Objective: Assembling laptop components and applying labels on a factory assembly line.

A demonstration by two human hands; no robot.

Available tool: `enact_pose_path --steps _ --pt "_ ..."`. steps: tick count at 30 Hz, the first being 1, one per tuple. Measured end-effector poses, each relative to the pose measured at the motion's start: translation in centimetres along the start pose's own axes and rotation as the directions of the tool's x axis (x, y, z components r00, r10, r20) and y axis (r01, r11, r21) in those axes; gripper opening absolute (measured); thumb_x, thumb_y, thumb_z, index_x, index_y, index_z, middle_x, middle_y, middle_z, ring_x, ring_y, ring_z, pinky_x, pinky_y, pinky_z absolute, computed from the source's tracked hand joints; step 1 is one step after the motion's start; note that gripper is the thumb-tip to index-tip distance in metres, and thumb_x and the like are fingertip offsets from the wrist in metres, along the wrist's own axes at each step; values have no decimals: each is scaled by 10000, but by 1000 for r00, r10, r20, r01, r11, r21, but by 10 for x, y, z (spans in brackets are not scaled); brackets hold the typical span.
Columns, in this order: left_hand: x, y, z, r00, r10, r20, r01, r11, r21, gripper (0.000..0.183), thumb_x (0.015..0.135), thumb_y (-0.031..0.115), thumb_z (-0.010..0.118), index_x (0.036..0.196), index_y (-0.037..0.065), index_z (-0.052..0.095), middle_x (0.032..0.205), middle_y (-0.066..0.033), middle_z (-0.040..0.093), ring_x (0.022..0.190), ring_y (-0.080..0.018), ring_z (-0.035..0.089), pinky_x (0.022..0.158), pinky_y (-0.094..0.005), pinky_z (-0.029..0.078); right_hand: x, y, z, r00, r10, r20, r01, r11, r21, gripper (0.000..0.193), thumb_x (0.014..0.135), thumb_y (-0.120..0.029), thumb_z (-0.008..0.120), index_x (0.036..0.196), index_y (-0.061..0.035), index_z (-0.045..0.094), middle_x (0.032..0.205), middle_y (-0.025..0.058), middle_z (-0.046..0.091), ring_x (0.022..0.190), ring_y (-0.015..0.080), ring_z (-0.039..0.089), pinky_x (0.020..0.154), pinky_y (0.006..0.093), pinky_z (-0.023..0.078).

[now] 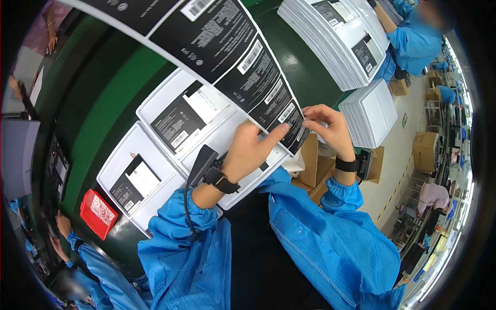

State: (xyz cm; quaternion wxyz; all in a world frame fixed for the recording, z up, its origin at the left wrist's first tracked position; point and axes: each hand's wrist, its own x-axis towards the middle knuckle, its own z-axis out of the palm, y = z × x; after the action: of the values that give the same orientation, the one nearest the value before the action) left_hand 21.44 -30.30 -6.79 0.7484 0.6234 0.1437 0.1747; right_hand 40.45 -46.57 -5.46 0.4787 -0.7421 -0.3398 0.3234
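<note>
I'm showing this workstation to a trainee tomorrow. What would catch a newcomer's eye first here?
Most striking is the long strip of black labels that sweeps from the top edge down to the centre, where the left hand and right hand pinch its lower end. Beneath it, white boxes with black labels lie on the green belt. A red tray sits lower left.

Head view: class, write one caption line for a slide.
Both hands peel a black label from a label strip over white trays.
</note>
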Motion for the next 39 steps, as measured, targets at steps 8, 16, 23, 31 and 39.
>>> enact_pose_path --steps 8,16,23,31,39 --pt "-4 5 11 939 -319 128 295 558 -776 388 1084 209 504 1383 -38 498 1331 -160 629 1216 -234 633 1033 -385 527 -11 -18 -2 999 25 27 -32 954 299 96 879 29 741 974 23 726 847 65 742 626 67 619 554 197 472" --pt "-2 26 26 937 -346 -48 237 731 -639 344 1075 195 518 1364 9 502 1271 -117 641 1156 -217 655 998 -374 551 -5 -49 -1 970 -242 -4 241 969 -61 115 855 6 765 969 25 773 842 80 763 630 83 658 551 208 507" --pt "0 24 25 949 -305 -86 192 770 -608 333 1075 203 526 1348 12 519 1252 -114 653 1139 -211 663 984 -363 555 -7 -56 3 910 -414 -15 401 889 -219 127 831 -25 790 957 -10 784 861 82 768 655 119 696 546 229 529" --pt "0 24 28 941 -336 -42 240 751 -616 346 1079 220 525 1355 11 528 1269 -108 651 1150 -205 657 996 -368 542 -9 -57 -1 918 -396 7 379 874 -303 108 825 -48 793 930 -34 770 864 68 746 636 149 683 503 249 502" --pt "19 10 23 908 -379 -181 160 711 -685 374 1081 272 538 1300 -27 584 1232 -111 677 1098 -188 673 939 -326 549 -11 -69 -8 852 -520 52 488 755 -438 76 871 -4 696 918 -23 639 1044 123 675 890 229 679 745 343 547"
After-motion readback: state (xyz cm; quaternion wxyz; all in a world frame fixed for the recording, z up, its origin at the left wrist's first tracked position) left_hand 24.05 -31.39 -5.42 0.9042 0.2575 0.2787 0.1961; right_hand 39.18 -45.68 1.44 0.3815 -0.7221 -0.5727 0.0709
